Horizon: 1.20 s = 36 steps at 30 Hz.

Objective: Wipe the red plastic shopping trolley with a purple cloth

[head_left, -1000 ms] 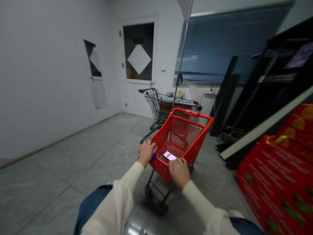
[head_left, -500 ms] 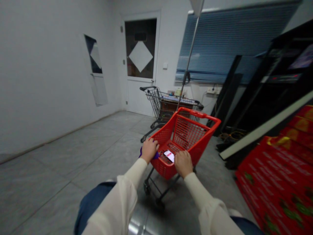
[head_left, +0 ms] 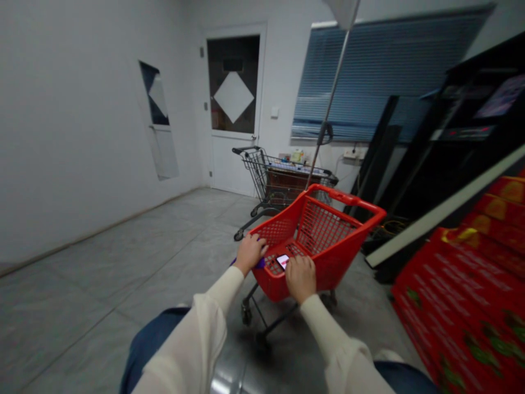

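Observation:
A small red shopping cart [head_left: 332, 235] stands before me, its near end between my hands. My left hand [head_left: 250, 254] is closed on a purple cloth [head_left: 260, 263] at the basket's left rim; the cloth shows on both sides of the hand. My right hand [head_left: 301, 278] curls its fingers over the near right rim. Inside the basket lies a phone [head_left: 281, 261] with a lit screen, partly covered from view by my right fingers.
A grey wire shopping cart [head_left: 256, 167] holding a brown box stands behind the red one. A tall pole [head_left: 330, 104] rises behind the basket. Red printed boxes [head_left: 455, 306] are stacked at right, near a leaning pale board [head_left: 430, 216]. A white door [head_left: 232, 158] is at the back.
The red cart's handle end has swung to the right, and the pole has shifted right with it. My right hand has moved slightly left and hides more of the phone.

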Motion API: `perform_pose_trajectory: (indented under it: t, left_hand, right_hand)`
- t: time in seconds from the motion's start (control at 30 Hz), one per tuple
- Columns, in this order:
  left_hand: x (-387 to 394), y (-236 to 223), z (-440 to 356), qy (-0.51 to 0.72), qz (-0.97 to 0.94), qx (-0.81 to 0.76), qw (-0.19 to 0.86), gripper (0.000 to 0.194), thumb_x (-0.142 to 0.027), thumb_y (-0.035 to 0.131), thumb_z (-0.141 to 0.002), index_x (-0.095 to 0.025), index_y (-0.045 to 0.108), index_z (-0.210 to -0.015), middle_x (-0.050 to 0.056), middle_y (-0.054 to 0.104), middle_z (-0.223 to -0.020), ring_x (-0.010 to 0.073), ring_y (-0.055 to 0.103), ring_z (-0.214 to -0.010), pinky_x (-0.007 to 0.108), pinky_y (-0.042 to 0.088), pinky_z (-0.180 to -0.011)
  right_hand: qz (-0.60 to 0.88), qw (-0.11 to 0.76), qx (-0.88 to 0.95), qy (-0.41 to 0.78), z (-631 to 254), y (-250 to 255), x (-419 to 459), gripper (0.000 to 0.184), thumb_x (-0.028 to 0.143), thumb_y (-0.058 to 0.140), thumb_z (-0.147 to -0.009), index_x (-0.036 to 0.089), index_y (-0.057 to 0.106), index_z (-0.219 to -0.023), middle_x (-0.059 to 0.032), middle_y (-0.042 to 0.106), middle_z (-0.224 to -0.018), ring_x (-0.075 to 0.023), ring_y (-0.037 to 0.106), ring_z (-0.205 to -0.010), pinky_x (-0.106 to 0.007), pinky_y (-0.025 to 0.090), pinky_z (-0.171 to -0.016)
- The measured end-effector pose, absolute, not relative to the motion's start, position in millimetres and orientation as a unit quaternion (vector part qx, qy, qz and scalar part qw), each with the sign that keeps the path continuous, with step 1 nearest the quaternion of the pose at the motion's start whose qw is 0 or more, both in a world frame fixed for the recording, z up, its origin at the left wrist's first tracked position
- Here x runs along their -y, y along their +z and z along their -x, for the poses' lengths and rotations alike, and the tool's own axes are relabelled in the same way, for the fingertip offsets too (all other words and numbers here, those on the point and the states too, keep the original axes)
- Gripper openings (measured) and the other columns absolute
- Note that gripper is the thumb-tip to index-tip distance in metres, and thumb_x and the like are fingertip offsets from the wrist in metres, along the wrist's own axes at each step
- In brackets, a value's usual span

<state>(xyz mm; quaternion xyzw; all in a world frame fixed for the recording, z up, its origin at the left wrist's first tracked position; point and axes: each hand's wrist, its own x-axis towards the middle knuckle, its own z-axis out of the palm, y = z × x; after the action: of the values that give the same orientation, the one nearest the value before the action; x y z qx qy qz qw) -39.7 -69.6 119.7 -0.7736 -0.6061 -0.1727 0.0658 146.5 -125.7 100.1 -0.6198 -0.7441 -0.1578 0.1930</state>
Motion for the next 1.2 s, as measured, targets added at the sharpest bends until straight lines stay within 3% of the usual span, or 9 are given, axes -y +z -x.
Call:
perform_pose_trajectory:
  t: [0.63, 0.8, 0.97, 1.2]
  left_hand:
    - [71.7, 119.4, 24.3, -0.138, 0.801, 0.578, 0.064, 0.028, -0.041, 0.053, -0.095, -0.022, 0.072, -0.103, 0.010, 0.065, -0.105, 0.0250, 0.058, -0.099, 0.036, 0.044, -0.085]
    - [78.9, 120.1, 23.7, -0.139, 0.830, 0.538, 0.055, 0.031, -0.045, 0.051, -0.096, -0.023, 0.072, -0.102, 0.009, 0.065, -0.104, 0.0234, 0.058, -0.097, 0.035, 0.043, -0.087]
    - [64.9, 118.5, 29.0, -0.185, 0.771, 0.608, 0.040, 0.029, -0.041, 0.051, -0.097, -0.023, 0.071, -0.105, 0.009, 0.064, -0.107, 0.0230, 0.057, -0.099, 0.034, 0.042, -0.088]
    - [91.5, 111.6, -12.9, -0.219, 0.702, 0.676, 0.046, 0.031, -0.040, 0.046, -0.098, -0.023, 0.070, -0.106, 0.010, 0.062, -0.109, 0.0249, 0.055, -0.101, 0.036, 0.042, -0.087]
  right_hand:
    - [0.607, 0.162, 0.760, -0.165, -133.1, 106.2, 117.0, 0.032, 0.028, 0.041, -0.100, 0.017, 0.071, -0.099, -0.0119, 0.071, -0.098, -0.0231, 0.056, -0.095, -0.037, 0.028, -0.086]
    - [0.566, 0.162, 0.793, -0.158, -154.8, 107.0, 109.8, 0.032, 0.030, 0.039, -0.102, 0.021, 0.069, -0.104, -0.0073, 0.071, -0.100, -0.0203, 0.057, -0.095, -0.035, 0.028, -0.089]
    - [0.630, 0.147, 0.743, -0.172, -192.9, 118.1, 85.1, 0.035, 0.030, 0.037, -0.102, 0.019, 0.070, -0.104, -0.0094, 0.071, -0.104, -0.0216, 0.057, -0.101, -0.036, 0.026, -0.097]
    - [0.665, 0.139, 0.706, -0.200, -187.3, 110.3, 74.0, 0.041, 0.033, 0.034, -0.103, 0.014, 0.071, -0.099, -0.0137, 0.073, -0.102, -0.0264, 0.058, -0.098, -0.040, 0.028, -0.093]
